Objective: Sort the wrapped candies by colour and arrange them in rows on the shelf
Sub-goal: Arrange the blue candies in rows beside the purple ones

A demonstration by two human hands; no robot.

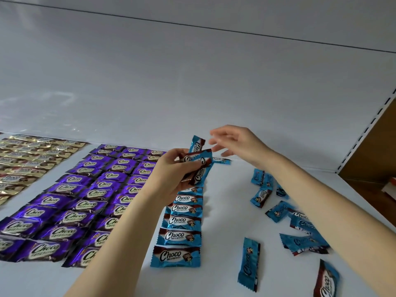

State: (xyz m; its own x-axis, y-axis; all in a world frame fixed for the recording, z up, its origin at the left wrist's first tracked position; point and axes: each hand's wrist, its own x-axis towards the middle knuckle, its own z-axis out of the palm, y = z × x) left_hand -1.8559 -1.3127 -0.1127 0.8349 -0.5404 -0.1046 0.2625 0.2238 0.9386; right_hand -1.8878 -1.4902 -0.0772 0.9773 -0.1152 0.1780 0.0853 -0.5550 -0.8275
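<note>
Shelf (225,200): gold candies (32,159) in rows at the left edge, purple candies (85,200) in three rows beside them. Left hand (171,174) grips several blue candies (198,163) over the blue row (182,221), mid-shelf. Right hand (237,142) hovers, fingers spread, holding nothing. Loose blue candies (300,219) lie scattered toward the right edge.

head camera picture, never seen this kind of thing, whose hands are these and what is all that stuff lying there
No machine here: a camera worn on a person's head looks down at their own two bare hands. The left hand grips a few blue candies; the right hand is open and holds nothing. On the white shelf lie gold candies far left, purple candies in rows, one blue row in the middle, and loose blue candies at the right.
</note>
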